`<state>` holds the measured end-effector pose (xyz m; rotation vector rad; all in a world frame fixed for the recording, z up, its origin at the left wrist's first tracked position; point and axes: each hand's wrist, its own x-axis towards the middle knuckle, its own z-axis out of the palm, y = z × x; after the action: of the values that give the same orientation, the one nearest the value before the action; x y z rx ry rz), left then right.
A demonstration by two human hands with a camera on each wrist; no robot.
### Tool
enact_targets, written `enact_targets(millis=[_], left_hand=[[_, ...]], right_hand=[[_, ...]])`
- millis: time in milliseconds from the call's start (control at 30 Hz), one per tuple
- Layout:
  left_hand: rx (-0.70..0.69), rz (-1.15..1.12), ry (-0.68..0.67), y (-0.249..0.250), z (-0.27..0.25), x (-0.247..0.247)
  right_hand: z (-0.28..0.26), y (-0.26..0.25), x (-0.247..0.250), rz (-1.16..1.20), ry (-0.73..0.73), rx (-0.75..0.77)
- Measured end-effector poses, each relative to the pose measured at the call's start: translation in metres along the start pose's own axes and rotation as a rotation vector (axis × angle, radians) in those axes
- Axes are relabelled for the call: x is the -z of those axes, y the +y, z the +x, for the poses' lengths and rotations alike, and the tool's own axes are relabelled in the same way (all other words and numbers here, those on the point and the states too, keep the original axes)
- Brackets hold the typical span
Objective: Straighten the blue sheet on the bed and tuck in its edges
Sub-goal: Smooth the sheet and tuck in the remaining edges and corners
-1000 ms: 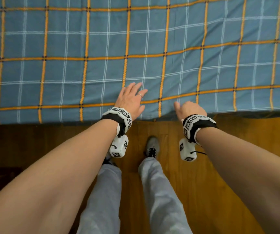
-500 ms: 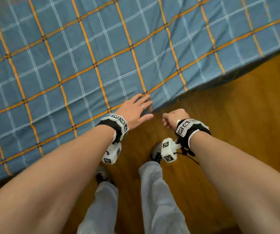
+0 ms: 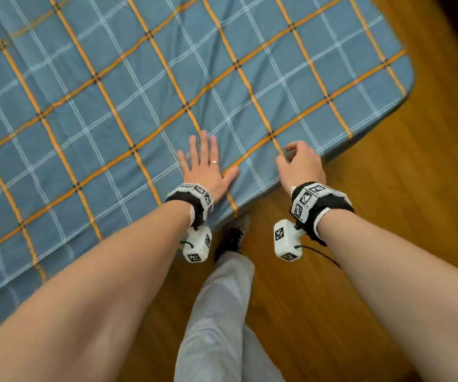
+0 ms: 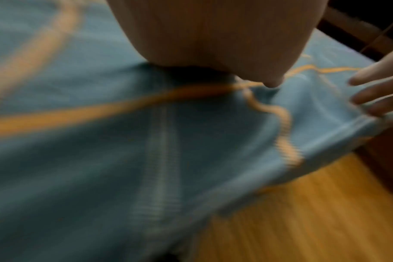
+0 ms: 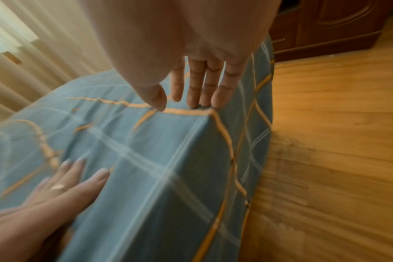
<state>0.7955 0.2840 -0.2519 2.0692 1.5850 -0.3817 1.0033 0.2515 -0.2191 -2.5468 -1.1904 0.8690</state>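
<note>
The blue sheet [image 3: 112, 106] with orange and white checks covers the bed and hangs over its near edge. My left hand [image 3: 205, 164] lies flat on it with the fingers spread, palm down, just inside that edge. My right hand [image 3: 298, 161] is beside it to the right, at the edge itself. In the right wrist view its fingers [image 5: 202, 92] are nearly straight, their tips touching the sheet [image 5: 157, 177] where it folds over the side, and my left hand [image 5: 67, 180] rests lower left. The left wrist view is blurred: sheet [image 4: 123, 159], small wrinkles by my thumb.
The bed's rounded corner [image 3: 404, 78] is to the right of my hands. A wooden floor [image 3: 387, 271] runs along the bed. My grey-trousered legs [image 3: 217, 312] and a shoe [image 3: 230, 238] stand close to the edge. A brown cabinet [image 5: 337, 23] and cream curtains [image 5: 34, 53] lie beyond.
My hands have shifted along the bed edge towards the corner. The left hand stays flat on the sheet. The right hand, curled off the edge before, now touches the sheet with straighter fingers.
</note>
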Motion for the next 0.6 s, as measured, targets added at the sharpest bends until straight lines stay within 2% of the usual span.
enact_targets(millis=[100,167,233,300,333,400,467,533,600], left_hand=[[-0.237,0.030,-0.104,0.074,0.021,-0.014],[-0.390,0.009,-0.149,0.100,0.034,-0.003],[-0.484,-0.085,-0.041,0.107,0.051,0.017],[-0.340,-0.191,0.144,0.105,0.068,0.040],[-0.250,-0.185,0.182,0.104,0.078,0.048],[-0.171,-0.105,0.121,0.108,0.095,0.056],[-0.173,-0.016,0.024,0.121,0.109,0.053],[-0.166,0.047,-0.022,0.138,0.121,0.043],[-0.142,0.068,-0.047,0.157,0.126,0.030]], right_hand=[[0.029,0.027,0.021,-0.035,0.090,-0.038],[0.041,0.041,0.040,-0.056,0.119,-0.090],[0.053,0.050,0.062,-0.072,0.101,-0.163],[0.070,0.047,0.078,-0.085,0.076,-0.231],[0.080,0.044,0.084,-0.100,0.070,-0.257],[0.104,0.041,0.090,-0.173,0.060,-0.297],[0.129,0.041,0.097,-0.289,0.043,-0.314],[0.152,0.044,0.105,-0.331,-0.031,-0.251],[0.169,0.048,0.108,-0.279,-0.151,-0.123]])
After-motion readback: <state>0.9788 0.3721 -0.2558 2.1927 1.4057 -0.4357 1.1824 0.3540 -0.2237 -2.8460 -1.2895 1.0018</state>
